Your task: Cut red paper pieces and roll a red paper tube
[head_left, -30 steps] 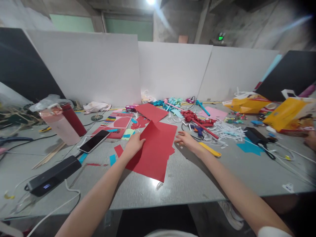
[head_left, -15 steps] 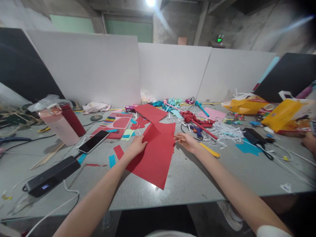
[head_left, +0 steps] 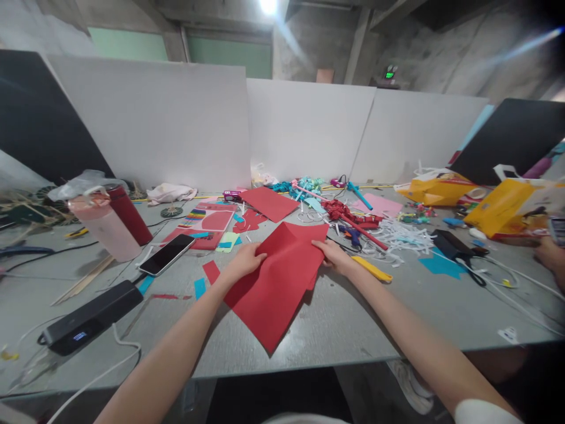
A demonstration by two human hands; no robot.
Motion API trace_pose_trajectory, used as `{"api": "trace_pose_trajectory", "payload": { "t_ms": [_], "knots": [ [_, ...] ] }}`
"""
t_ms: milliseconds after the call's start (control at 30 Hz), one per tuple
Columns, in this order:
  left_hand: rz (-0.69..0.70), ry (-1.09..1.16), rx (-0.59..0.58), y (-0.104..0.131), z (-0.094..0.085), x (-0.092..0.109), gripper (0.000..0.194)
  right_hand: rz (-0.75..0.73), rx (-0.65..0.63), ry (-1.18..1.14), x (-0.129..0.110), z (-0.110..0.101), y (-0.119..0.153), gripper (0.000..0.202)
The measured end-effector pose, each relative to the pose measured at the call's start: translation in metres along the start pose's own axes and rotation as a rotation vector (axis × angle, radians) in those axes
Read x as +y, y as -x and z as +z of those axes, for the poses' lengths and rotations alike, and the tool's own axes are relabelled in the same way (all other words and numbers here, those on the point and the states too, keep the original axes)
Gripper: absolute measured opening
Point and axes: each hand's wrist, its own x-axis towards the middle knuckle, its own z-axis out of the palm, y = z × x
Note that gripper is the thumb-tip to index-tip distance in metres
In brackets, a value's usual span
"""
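Note:
Red paper (head_left: pixel 278 282) is held between my two hands, its near corner pointing toward the table's front edge. My left hand (head_left: pixel 247 260) grips its left edge, thumb on top and fingers underneath. At the upper right edge, my right hand (head_left: pixel 334 257) pinches it with the thumb on top. A second red edge shows beneath the sheet at the right, so a fold or another layer lies there. Behind it, another red sheet (head_left: pixel 270 203) lies flat. A yellow-handled tool (head_left: pixel 373 269) rests just right of my right hand.
To the left are a phone (head_left: pixel 168 254), a black power bank (head_left: pixel 95 315) and two bottles (head_left: pixel 106 227). White paper shreds (head_left: pixel 408 232), a red stick (head_left: pixel 364 229) and yellow bags (head_left: pixel 507 209) lie right. Another person's hand (head_left: pixel 549 256) is at the far right. White panels (head_left: pixel 309 129) stand behind.
My right hand has closed on the red paper's right edge. The sheet has turned, its near corner swinging left and its upper right corner moving right. My left hand keeps its grip.

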Motion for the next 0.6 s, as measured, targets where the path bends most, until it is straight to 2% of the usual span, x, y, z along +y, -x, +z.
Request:
{"api": "trace_pose_trajectory", "payload": {
  "t_ms": [100,200,333,400,600],
  "knots": [
    [-0.011,-0.040,0.059,-0.001,0.005,-0.003,0.016,-0.023,-0.018,0.137,-0.005,-0.012,0.000,0.026],
    [-0.060,-0.089,0.099,0.000,0.008,-0.007,0.017,-0.093,0.106,0.158,-0.013,-0.026,0.000,0.021],
    [-0.124,-0.135,0.126,0.000,0.009,-0.008,0.023,-0.285,0.413,-0.082,-0.020,-0.043,-0.004,0.022],
    [-0.146,-0.149,0.131,-0.001,0.009,-0.008,0.024,-0.377,0.521,-0.219,-0.021,-0.048,-0.008,0.023],
    [-0.167,-0.150,0.110,-0.002,0.012,-0.011,0.024,-0.448,0.606,-0.405,-0.017,-0.044,-0.020,0.019]
  ]
}}
